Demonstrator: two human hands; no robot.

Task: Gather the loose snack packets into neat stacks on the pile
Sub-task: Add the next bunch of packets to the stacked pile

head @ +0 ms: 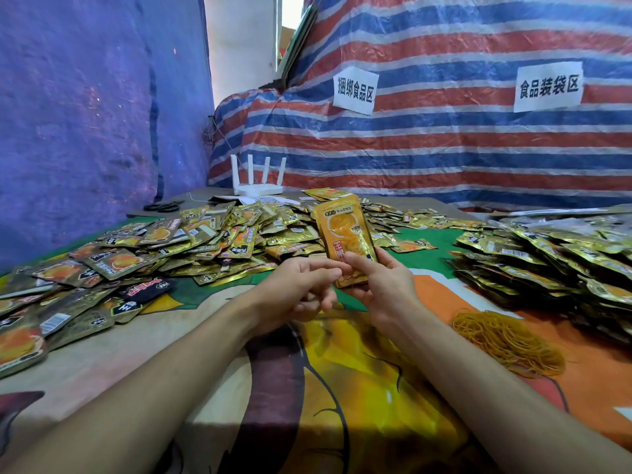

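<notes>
- The right hand [383, 285] grips the lower end of one orange packet [344, 234], which stands upright above its fingers.
- The left hand [301, 292] is loosely curled, its forefinger reaching the packet's bottom edge; I cannot tell whether it pinches.
- Left of and beyond the fingers, a wide heap of loose packets [205, 241] is still unsorted.
- Right of the fingers, stacked rows [547, 261] are already built.
- Judged from this, well under half is done.

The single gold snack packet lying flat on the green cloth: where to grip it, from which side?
Probably pinch the near edge of the single gold snack packet, coming from the front: it lies flat with bare green cloth before it, while loose packets lie close behind it.
</notes>
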